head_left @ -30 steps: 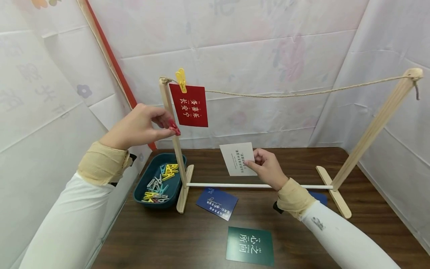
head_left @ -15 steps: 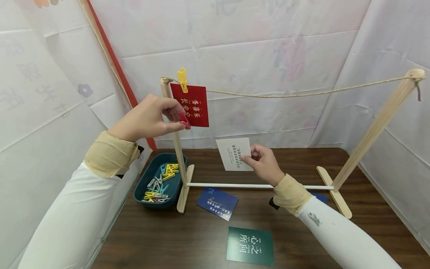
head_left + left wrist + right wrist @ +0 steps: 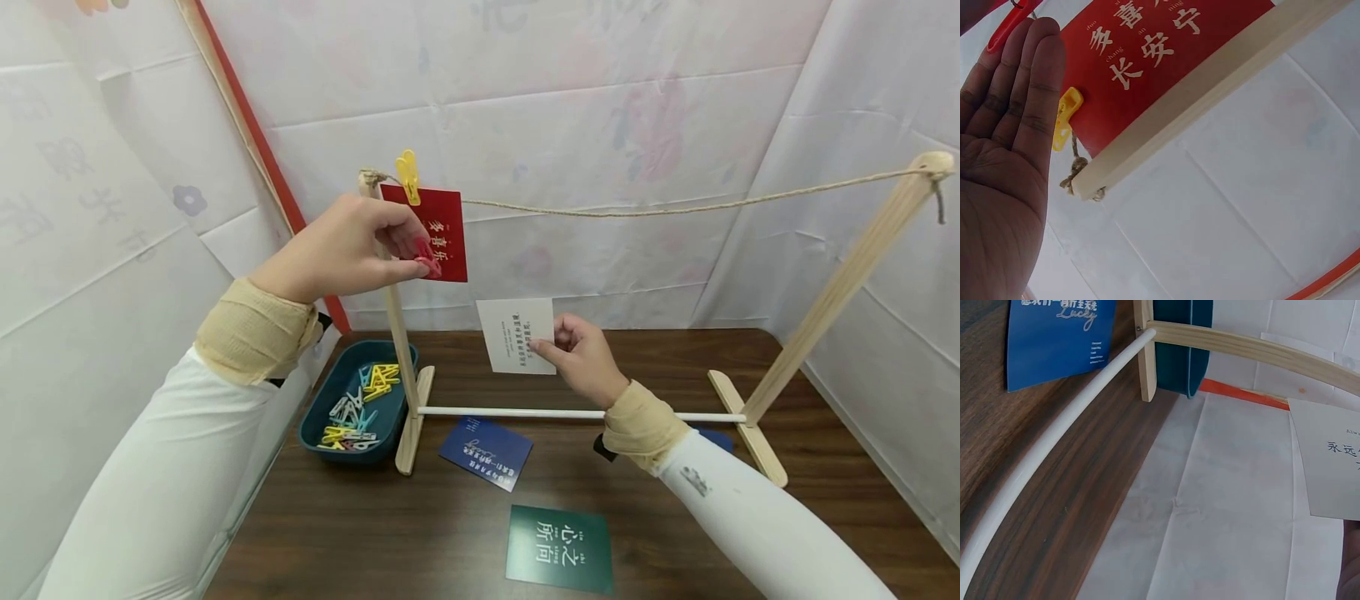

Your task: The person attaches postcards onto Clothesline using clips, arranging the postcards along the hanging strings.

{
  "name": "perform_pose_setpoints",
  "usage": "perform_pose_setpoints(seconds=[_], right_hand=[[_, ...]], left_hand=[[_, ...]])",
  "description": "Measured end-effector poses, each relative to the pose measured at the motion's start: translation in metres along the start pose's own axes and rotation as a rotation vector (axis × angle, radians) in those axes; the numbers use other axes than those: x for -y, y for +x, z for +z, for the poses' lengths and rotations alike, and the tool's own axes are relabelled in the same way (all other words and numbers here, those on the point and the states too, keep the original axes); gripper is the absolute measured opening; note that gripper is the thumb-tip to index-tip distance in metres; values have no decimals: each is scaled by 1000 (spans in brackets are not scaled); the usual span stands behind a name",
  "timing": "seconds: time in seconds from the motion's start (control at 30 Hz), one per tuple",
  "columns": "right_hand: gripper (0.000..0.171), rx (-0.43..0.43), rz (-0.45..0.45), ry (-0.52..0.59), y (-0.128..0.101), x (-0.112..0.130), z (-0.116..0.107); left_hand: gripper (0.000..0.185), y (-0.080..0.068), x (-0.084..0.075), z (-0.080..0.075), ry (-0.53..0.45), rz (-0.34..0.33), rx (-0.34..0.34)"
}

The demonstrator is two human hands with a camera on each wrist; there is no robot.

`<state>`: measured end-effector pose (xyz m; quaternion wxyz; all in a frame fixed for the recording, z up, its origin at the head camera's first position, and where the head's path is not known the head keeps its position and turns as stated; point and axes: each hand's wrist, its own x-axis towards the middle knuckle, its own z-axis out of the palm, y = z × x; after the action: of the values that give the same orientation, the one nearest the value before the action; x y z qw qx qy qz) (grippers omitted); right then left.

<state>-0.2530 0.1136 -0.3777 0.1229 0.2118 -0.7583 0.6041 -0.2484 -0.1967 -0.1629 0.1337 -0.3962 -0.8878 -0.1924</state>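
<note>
At the far left of the table we had a dark tray point(image 3: 318, 414) holding a heap of loose coloured pegs point(image 3: 358, 407), so plenty were on hand. Above it our left hand point(image 3: 345, 250) was raised beside the left wooden post point(image 3: 396, 333), its thumb and fingertips pinching a red peg point(image 3: 428, 262) just in front of the red card point(image 3: 442, 237). That red card already hung from the string point(image 3: 675, 208) by a yellow peg point(image 3: 407, 176), so we judged one card done. Further right, our right hand point(image 3: 581, 360) pinched a white card point(image 3: 517, 335) by its right edge, held up off the table below the string and not yet touching it; hanging this one looked to be the step in hand. On the table lay a blue card point(image 3: 486, 452) and a green card point(image 3: 559, 549), with what seemed another blue one mostly hidden behind our right forearm, all left to hang. Most of the string to the right post point(image 3: 847, 283) was bare.
</note>
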Motion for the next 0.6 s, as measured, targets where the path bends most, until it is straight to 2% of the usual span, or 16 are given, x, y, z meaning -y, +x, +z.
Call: perform_pose_setpoints(seconds=[0.23, 0.4, 0.6], right_hand=[[11, 23, 3, 30, 2, 6, 1], [9, 37, -17, 46, 4, 8, 0], [7, 23, -33, 39, 8, 12, 1]], left_hand=[[10, 6, -5, -1, 24, 4, -6], [10, 12, -6, -1, -7, 35, -14], [10, 18, -8, -2, 11, 68, -13]])
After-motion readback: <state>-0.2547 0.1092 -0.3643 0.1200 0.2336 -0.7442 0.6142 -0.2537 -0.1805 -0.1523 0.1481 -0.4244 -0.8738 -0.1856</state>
